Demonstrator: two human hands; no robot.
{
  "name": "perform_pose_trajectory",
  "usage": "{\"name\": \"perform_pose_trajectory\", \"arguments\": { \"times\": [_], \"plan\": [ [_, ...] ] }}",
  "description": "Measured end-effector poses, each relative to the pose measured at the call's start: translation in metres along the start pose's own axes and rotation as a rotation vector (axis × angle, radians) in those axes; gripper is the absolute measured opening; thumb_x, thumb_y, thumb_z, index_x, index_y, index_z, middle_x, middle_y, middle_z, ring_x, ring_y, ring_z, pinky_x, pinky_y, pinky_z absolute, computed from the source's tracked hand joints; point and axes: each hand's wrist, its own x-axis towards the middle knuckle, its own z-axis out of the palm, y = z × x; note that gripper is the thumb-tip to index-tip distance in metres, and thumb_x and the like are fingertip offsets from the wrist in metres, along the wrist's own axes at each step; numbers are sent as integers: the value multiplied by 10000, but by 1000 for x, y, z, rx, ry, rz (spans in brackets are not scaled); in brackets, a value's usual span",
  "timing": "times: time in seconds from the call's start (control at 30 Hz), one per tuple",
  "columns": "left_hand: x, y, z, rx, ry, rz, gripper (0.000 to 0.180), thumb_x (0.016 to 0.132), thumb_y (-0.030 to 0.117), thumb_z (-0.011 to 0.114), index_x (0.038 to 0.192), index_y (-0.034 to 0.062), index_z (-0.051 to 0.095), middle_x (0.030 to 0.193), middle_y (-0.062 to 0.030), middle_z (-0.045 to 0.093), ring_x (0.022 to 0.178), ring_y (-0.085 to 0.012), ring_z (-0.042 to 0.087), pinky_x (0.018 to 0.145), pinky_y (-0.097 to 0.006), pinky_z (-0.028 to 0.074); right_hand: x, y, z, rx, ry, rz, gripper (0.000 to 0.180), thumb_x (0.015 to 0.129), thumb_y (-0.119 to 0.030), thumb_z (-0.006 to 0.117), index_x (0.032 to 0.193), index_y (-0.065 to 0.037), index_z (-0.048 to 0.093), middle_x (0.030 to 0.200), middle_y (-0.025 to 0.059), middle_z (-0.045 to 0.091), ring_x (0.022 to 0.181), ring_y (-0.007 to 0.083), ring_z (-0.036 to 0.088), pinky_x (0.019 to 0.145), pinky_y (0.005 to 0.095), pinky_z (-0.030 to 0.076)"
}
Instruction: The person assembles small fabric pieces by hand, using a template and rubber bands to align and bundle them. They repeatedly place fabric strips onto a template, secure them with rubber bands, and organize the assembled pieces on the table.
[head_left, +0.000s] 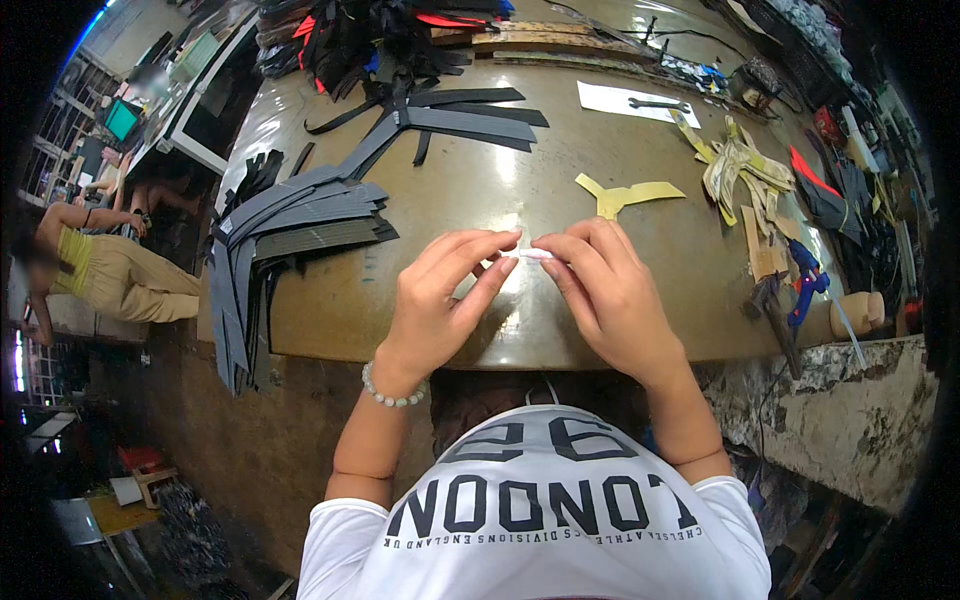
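From the wearer's head we look steeply down and forward through a fisheye lens: the white T-shirt (540, 490) lies closest below, the left hand (437, 292) and right hand (612, 290) near mid-view, the brown worktable (470, 195) stretching beyond.

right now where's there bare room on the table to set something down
The middle of the table is bare, between the gray strips and the yellow piece, beyond the left hand. Another bare patch lies between the right hand and the blue tool. Crowded: left side, under those strips; far left, black and red cloth; right side, yellow scraps.
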Motion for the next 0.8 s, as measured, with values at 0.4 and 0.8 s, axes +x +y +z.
{"name": "perform_pose_trajectory", "arguments": {
  "times": [0.4, 0.8],
  "plan": [
    [-13, 11, 22, -496, 84, -430, 150, 895, 58, 698, 1025, -16, 701, 991, -90, 691, 792, -92, 650, 613, -216, 541, -15, 3, 9, 435, 18, 231, 167, 970, -92, 580, 1073, 18, 654, 862, 108, 636, 762, 188, 604, 678, 295, 479],
    [-13, 10, 29, -549, 75, -499, 171, 921, 88, 676, 1042, -31, 702, 1001, -86, 667, 752, -63, 616, 558, -194, 524, -21, 5, 18, 253, 89, 182, 141, 923, -78, 633, 1026, 9, 674, 794, 105, 619, 663, 205, 552, 602, 324, 447]
  ]
}}
